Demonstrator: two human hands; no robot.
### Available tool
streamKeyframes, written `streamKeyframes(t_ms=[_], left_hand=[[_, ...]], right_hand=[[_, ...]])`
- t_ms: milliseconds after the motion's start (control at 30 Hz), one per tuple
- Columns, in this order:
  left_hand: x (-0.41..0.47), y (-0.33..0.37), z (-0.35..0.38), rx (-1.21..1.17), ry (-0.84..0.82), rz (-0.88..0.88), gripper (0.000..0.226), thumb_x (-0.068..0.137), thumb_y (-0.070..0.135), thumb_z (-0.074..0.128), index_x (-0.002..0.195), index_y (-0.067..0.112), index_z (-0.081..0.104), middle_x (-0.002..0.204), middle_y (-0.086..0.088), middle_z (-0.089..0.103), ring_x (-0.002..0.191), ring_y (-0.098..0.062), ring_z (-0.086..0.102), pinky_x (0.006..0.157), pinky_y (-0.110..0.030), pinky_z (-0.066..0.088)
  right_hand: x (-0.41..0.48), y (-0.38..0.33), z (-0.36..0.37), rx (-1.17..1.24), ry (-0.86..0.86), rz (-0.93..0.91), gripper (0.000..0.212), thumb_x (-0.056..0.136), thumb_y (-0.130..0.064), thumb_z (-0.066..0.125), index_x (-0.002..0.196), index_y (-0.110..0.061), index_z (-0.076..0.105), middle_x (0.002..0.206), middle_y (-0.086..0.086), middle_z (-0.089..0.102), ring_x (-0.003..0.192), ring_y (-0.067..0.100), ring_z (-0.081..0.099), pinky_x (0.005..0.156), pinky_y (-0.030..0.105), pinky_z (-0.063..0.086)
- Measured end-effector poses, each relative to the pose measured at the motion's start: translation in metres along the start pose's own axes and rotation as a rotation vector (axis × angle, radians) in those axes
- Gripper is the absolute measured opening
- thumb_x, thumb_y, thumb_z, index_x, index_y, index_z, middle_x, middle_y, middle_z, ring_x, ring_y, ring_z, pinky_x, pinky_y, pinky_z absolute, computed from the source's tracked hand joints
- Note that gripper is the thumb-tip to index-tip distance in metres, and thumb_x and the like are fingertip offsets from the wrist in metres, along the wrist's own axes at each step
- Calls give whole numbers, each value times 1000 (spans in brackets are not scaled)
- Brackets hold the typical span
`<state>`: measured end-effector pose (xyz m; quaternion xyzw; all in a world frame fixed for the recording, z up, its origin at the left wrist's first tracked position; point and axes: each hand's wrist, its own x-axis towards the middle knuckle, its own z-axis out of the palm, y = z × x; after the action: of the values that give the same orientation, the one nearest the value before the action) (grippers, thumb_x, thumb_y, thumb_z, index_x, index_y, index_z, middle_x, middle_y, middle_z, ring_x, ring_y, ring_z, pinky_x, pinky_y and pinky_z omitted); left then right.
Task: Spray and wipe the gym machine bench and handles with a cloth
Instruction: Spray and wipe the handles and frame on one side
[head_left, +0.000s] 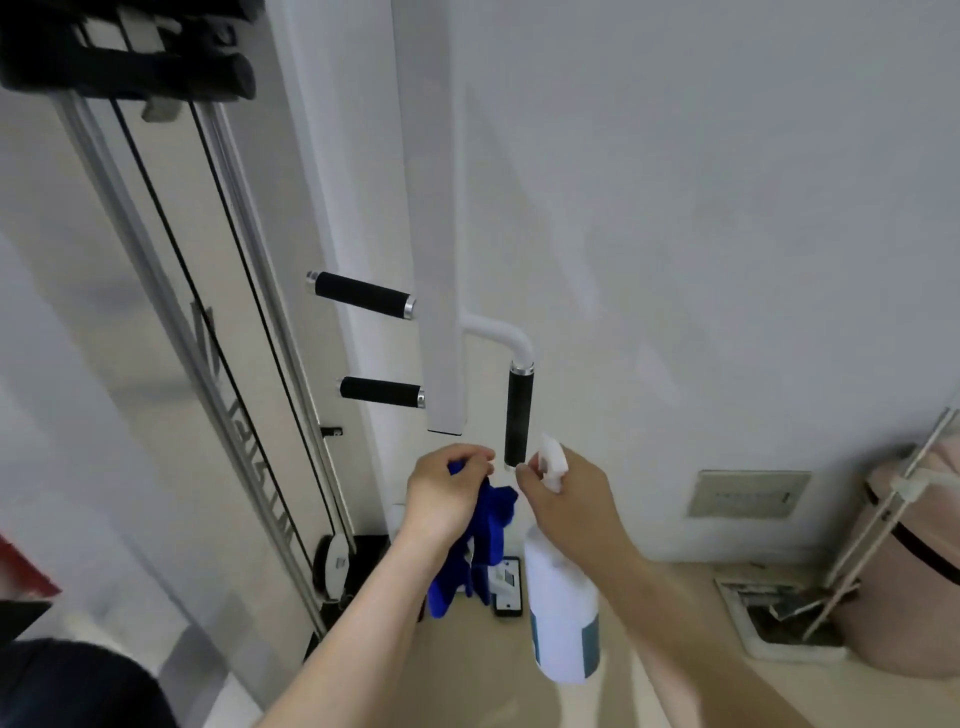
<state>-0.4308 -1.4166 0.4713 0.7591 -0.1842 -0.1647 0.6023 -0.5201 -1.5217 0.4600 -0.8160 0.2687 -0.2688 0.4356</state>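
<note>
Handles come first, it seems: our right hand (569, 499) grips the white plastic spray bottle (561, 603) at the vertical black foam handle (518, 415) at twelve o'clock, our left hand (447, 493) clutches the blue cloth (480, 540), so next we judge a squeeze, then a wipe

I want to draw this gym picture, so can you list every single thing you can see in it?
Handles: three, black grips with silver ends, on the white machine arm.
Machine arm: one, white, centre.
Cables: black, beside silver rails, left.
Cloth: one, blue, hanging from the left hand.
Spray bottle: one, white, in the right hand.
Wall plate: one, grey, low on the wall.
Bin: one, pinkish, right edge.
Left hand: gripping the cloth.
Right hand: holding the bottle's neck.
</note>
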Motion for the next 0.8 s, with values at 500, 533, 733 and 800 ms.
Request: streamKeyframes(t_ms=[500,533,733,800], left_hand=[[48,-13,19,-613,33,-432,42,79,-1,53,117,12,64,113,-17,60,99,-32,56,82,-43,49],[49,-14,18,-591,23,-418,41,79,-2,56,117,12,65,114,-18,61,101,-33,58,82,-43,51],[49,-13,15,-534,-17,-297,35,78,3,69,113,13,69,111,-16,69,106,-35,63,87,-44,54],[47,-11,17,-503,-17,-269,33,78,4,70,110,15,70,108,-13,71,104,-33,64,86,-42,54]], right_hand=[[54,69,-5,-205,-304,41,39,89,-22,53,55,-17,35,50,-4,41,47,11,37,47,24,30],[54,72,-4,-179,-317,67,36,89,-22,54,57,-14,40,52,-4,44,48,11,39,47,24,32],[63,69,-10,-60,-288,146,36,92,-18,54,59,-11,41,55,1,45,49,12,38,48,23,32],[66,69,-10,-120,-258,162,42,90,-19,55,54,-15,34,50,-1,40,45,12,36,47,25,31]])
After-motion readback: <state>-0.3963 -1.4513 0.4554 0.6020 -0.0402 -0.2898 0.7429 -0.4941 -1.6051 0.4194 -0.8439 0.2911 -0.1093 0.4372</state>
